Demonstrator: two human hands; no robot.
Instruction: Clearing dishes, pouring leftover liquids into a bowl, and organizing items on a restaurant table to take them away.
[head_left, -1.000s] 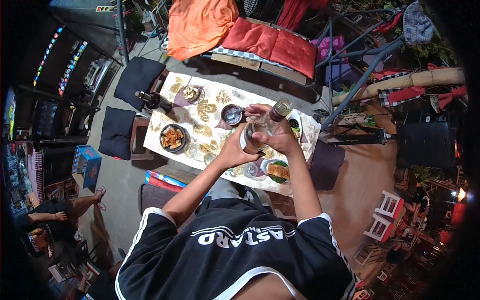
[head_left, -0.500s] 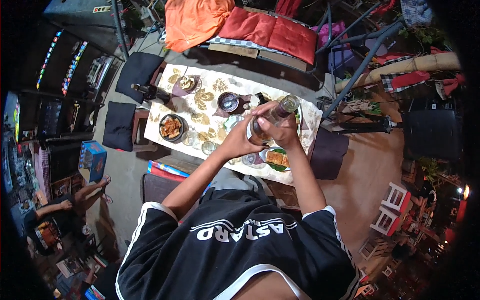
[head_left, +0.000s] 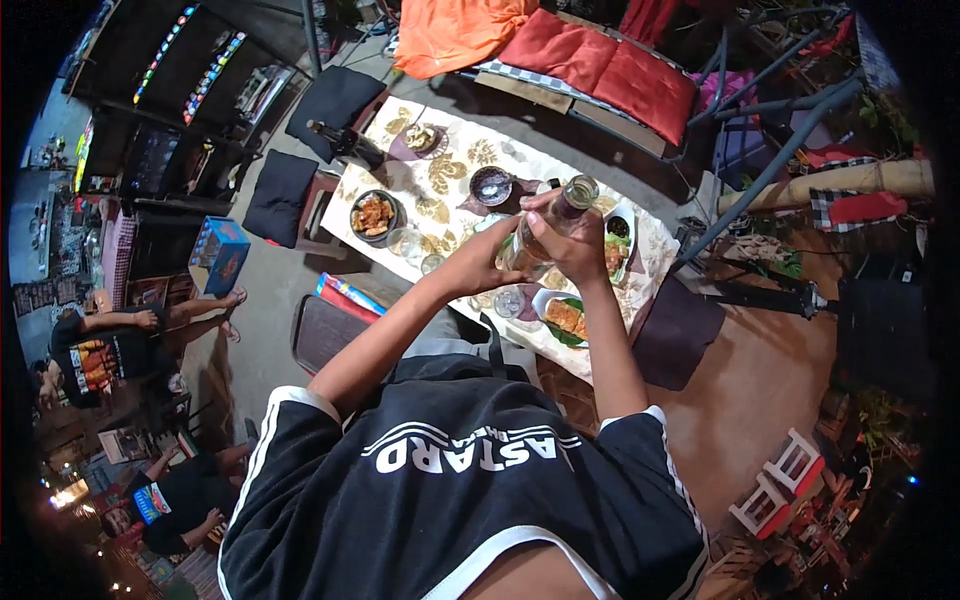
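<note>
A clear glass bottle [head_left: 577,194] is held up over the table, tilted with its mouth toward me. My right hand [head_left: 572,243] is wrapped round its upper part. Lower on the body, the fingers of my left hand [head_left: 484,262] grip it too, and its label is mostly hidden. Below the hands lie a plate of fried food on green leaf [head_left: 567,318], a glass [head_left: 509,302] and a long white dish [head_left: 620,240] with food and dark sauce. A dark patterned bowl [head_left: 491,186] sits just beyond the bottle.
The patterned tablecloth [head_left: 470,135] also bears a black bowl of saucy food [head_left: 373,214], a snack bowl [head_left: 421,138] and a tall dark bottle [head_left: 345,143]. Black-cushioned seats [head_left: 276,198] flank the table. Across it stands a red-cushioned bench [head_left: 585,60]. People sit at the left.
My view has turned, so the table and bench now slant more and sit farther right. Both hands still hold the bottle, and the white dish beside it shows more.
</note>
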